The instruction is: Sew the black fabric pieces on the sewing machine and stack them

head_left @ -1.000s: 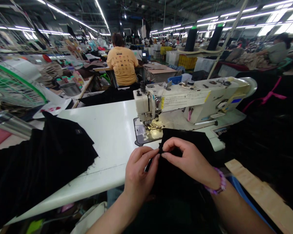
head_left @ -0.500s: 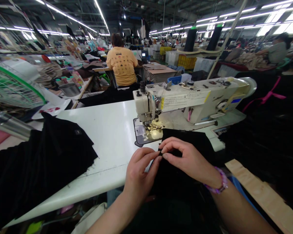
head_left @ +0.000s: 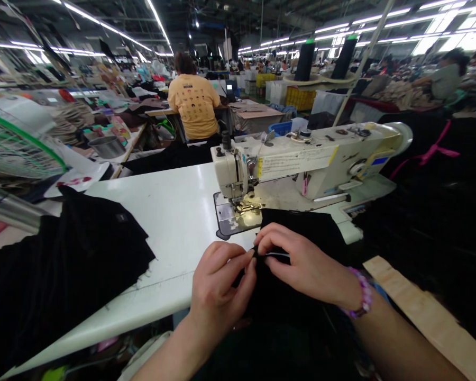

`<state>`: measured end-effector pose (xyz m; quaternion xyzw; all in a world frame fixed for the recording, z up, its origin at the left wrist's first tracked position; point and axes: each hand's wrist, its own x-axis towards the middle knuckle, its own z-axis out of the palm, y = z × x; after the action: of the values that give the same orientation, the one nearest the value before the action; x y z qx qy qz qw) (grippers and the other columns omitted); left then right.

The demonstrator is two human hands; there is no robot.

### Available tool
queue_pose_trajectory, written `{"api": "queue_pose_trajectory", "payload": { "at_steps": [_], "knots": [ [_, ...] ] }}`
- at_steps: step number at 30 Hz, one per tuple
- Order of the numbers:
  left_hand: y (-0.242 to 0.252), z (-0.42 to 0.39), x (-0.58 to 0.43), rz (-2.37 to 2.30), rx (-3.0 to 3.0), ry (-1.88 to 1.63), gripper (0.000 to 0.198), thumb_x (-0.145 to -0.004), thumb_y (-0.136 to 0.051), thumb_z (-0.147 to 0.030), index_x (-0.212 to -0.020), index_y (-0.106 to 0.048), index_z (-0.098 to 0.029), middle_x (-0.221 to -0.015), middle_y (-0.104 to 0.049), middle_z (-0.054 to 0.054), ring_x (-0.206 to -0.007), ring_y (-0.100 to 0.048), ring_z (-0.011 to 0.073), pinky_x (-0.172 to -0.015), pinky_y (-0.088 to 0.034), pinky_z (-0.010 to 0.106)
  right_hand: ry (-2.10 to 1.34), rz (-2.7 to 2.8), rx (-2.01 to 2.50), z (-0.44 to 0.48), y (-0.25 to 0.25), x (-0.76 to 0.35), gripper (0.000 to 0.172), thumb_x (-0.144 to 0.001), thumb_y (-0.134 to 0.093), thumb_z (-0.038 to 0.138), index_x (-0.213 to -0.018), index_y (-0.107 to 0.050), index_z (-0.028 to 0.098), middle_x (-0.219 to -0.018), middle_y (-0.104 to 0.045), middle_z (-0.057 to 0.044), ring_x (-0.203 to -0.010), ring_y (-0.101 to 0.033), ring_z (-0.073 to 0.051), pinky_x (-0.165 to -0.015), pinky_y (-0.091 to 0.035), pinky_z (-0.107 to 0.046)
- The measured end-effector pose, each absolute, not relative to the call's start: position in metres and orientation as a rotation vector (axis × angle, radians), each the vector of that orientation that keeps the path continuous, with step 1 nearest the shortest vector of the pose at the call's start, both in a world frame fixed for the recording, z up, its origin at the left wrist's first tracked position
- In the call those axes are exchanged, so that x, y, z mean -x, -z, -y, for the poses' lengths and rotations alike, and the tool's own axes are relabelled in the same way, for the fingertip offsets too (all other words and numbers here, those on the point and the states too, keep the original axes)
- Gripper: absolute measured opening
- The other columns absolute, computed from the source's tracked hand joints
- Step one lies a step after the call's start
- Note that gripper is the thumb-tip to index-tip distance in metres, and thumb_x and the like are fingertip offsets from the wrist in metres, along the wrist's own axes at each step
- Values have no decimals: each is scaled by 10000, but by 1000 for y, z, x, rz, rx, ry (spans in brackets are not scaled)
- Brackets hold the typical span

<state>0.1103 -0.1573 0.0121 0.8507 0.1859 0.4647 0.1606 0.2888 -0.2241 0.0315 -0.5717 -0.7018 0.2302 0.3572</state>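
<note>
My left hand (head_left: 218, 288) and my right hand (head_left: 303, 264) meet at the near edge of the white table (head_left: 174, 211), both pinching the edge of a black fabric piece (head_left: 313, 227) that lies in front of me. The fingertips of the two hands almost touch. A purple bead bracelet (head_left: 363, 299) is on my right wrist. The cream sewing machine (head_left: 301, 159) stands just behind the fabric, its needle and presser foot (head_left: 244, 203) a short way beyond my fingers.
A pile of black fabric (head_left: 63, 264) covers the table's left part. A green fan guard (head_left: 16, 143) is at far left. A person in a yellow shirt (head_left: 194, 103) sits at the table ahead. Dark fabric fills the right side, with a wooden board (head_left: 424, 312) near my right arm.
Both hands have slid slightly toward me and left along the fabric edge, still pinching it. The view has dipped a little.
</note>
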Motion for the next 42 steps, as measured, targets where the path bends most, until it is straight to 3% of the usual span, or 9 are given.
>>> {"api": "queue_pose_trajectory", "payload": {
  "at_steps": [3,6,10,17,20,24,36,39,42],
  "knots": [
    [-11,159,-111,-484,-2472,-1322,168,-831,-649,3,-917,-678,-139,-803,-646,45,-747,-569,142,-692,-487,292,-361,1914,1672,227,-32,-285,225,-799,-547,-12,-862,-597,199,-1040,-636,-41,-1007,-598,-213,-932,-487,-406],
    [-10,158,-111,-517,-2494,-1331,177,-828,-652,7,-928,-676,-138,-809,-646,47,-750,-568,143,-696,-484,290,-176,1948,1763,229,-33,-283,154,-820,-620,74,-918,-628,192,-1161,-629,-77,-1104,-576,-267,-1008,-442,-496],
    [-14,157,-109,-543,-2466,-1329,158,-831,-653,-15,-908,-682,-149,-823,-651,40,-763,-591,139,-707,-489,276,-405,1914,1566,227,-30,-287,99,-840,-695,144,-891,-637,205,-1234,-630,-43,-1173,-575,-200,-1051,-443,-376],
    [-20,139,-81,-916,-2002,-1261,81,-850,-698,-217,-770,-693,-211,-861,-674,4,-794,-629,134,-660,-475,215,-481,1721,1586,226,-23,-310,88,-863,-733,276,-824,-685,213,-1030,-715,-25,-1014,-642,-195,-939,-482,-358],
    [-14,132,-71,-992,-1682,-1171,128,-821,-740,-336,-797,-729,-211,-911,-712,13,-834,-648,150,-719,-505,215,-539,1616,1533,229,-23,-315,114,-876,-711,301,-800,-686,219,-1050,-709,-23,-1016,-650,-185,-935,-486,-320],
    [-11,132,-66,-1065,-1403,-1066,298,-753,-791,-460,-876,-739,-193,-766,-707,4,-690,-632,134,-665,-532,213,-632,1460,1455,229,-23,-312,162,-904,-664,370,-855,-685,217,-1020,-719,-24,-934,-673,-170,-848,-527,-277],
    [-21,138,-61,-1105,-1460,-1131,347,-731,-787,-511,-845,-721,-190,-622,-688,-6,-557,-640,145,-572,-571,234,-642,1105,1279,219,-20,-295,85,-819,-741,286,-880,-728,228,-845,-767,7,-801,-740,-156,-751,-599,-248],
    [-29,136,-60,-1253,-1801,-1219,314,-778,-743,-501,-916,-748,-220,-816,-761,42,-650,-685,180,-558,-568,247,-510,1153,1283,216,-18,-291,143,-845,-733,268,-981,-703,237,-916,-776,-1,-857,-752,-162,-808,-603,-265],
    [-41,138,-67,-1243,-2174,-1270,376,-839,-700,-424,-1180,-698,-264,-1158,-735,80,-688,-687,171,-450,-510,214,-367,1316,1281,213,-15,-282,176,-879,-694,217,-1051,-664,236,-995,-767,-13,-908,-752,-160,-860,-596,-269]
  ]
}}
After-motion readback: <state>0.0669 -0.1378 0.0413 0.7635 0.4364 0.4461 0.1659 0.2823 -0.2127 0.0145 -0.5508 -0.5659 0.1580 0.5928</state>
